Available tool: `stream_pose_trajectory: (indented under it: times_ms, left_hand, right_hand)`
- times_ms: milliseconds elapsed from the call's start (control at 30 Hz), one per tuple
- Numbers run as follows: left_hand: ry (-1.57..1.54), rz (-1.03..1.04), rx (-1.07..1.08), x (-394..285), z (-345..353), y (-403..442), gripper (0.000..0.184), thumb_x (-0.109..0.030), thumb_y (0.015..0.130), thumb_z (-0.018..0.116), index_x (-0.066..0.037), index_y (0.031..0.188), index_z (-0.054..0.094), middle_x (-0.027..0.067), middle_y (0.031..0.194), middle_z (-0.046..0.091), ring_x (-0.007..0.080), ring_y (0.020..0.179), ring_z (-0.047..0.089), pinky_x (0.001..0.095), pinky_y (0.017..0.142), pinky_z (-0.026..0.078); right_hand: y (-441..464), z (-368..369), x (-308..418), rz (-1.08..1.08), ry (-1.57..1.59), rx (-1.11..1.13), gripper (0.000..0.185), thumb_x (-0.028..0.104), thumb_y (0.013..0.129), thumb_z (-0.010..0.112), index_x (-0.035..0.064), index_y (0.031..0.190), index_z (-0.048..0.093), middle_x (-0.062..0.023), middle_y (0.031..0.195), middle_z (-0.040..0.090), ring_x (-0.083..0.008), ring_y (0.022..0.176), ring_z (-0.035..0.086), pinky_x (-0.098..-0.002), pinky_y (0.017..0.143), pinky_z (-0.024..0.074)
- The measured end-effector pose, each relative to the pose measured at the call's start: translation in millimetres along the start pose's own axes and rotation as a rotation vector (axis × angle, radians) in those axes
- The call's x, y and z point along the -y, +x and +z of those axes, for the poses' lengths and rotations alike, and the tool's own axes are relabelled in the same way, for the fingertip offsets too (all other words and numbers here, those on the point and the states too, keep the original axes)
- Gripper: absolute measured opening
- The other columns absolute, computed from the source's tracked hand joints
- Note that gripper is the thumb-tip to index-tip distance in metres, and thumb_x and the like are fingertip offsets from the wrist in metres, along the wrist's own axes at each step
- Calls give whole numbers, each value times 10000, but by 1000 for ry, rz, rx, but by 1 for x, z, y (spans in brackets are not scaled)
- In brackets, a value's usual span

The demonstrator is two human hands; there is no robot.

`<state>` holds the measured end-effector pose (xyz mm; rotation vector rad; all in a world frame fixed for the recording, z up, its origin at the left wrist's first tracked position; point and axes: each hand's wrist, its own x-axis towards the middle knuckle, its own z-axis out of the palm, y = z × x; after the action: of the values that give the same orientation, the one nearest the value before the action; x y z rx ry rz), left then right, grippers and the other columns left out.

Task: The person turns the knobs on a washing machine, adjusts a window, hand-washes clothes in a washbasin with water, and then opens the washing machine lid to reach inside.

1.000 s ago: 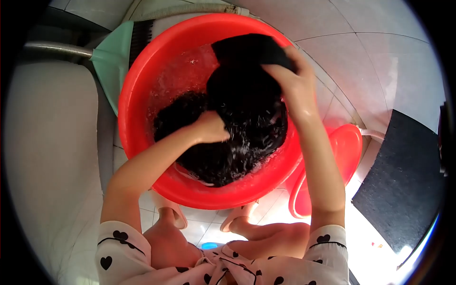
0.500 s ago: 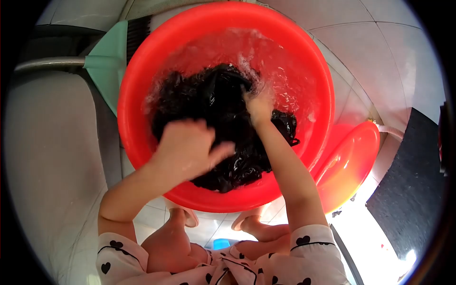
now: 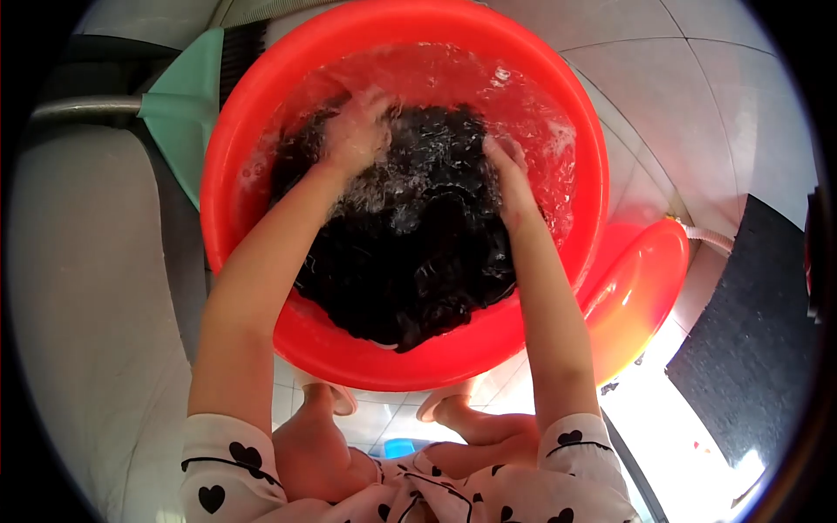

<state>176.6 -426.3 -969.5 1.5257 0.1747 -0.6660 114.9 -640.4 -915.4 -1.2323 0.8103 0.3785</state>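
White sleeves (image 3: pixel 228 453) printed with black hearts lie nearest, above bare knees and feet in pale slippers (image 3: pixel 347 401). Beyond them a large red plastic basin (image 3: pixel 410 373) holds water and a mass of soaked black cloth (image 3: pixel 410 288), which fills its middle and near part. The left hand (image 3: pixel 356 135) is in splashing water at the cloth's far left edge, the right hand (image 3: pixel 507 170) at its far right; whether either grips the fabric, I cannot tell. A smaller red basin (image 3: pixel 643 292) leans beside the large one, near a black mat (image 3: pixel 741 327); a green broom (image 3: pixel 185 105) lies at far left.
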Motion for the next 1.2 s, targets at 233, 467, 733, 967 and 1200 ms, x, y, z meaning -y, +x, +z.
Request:
stream_pose_trajectory:
  times_ms: [233,467,733,967,1200]
  left_hand:
    - [119,247,96,-29,58,-36,568,-197,782,696,-18,1271,468,141,1241,539,229,1155,491,328,1002,357]
    - [524,687,-189,-57,72,-59,169,-165,747,658,-57,847,574,126,706,586,324,637,589,374,563,476]
    - [582,569,-478,-61,0,-38,290,-250,865,545,-192,1148,567,83,1076,602,309,927,590,392,763,483]
    - [1138,530,-36,-21,9,-56,640,-502,796,605,-273,1362,411,104,1424,316,395,1288,287,488,1050,292]
    - [1277,593,-304,19,3,-15,557,-366,786,644,-270,1308,475,150,1417,311,397,1273,310,451,1061,280]
  right_hand:
    - [21,39,5,26,152,53,532,521,925,388,72,1177,522,-92,1051,579,-200,942,558,-310,793,469]
    - [-23,56,10,-95,288,-80,339,364,924,499,66,1081,532,-33,955,549,-153,899,526,-291,797,451]
    - [-44,16,67,-782,-1030,188,494,216,832,622,41,1255,436,-156,1105,551,-259,955,557,-355,809,456]
    - [-24,37,3,-757,-1215,-100,727,354,824,627,150,1424,270,-250,1362,351,-440,1217,356,-482,1029,295]
    - [30,25,-41,-1178,-1882,-201,692,368,824,619,239,1418,288,-236,1402,304,-457,1246,331,-498,1025,320]
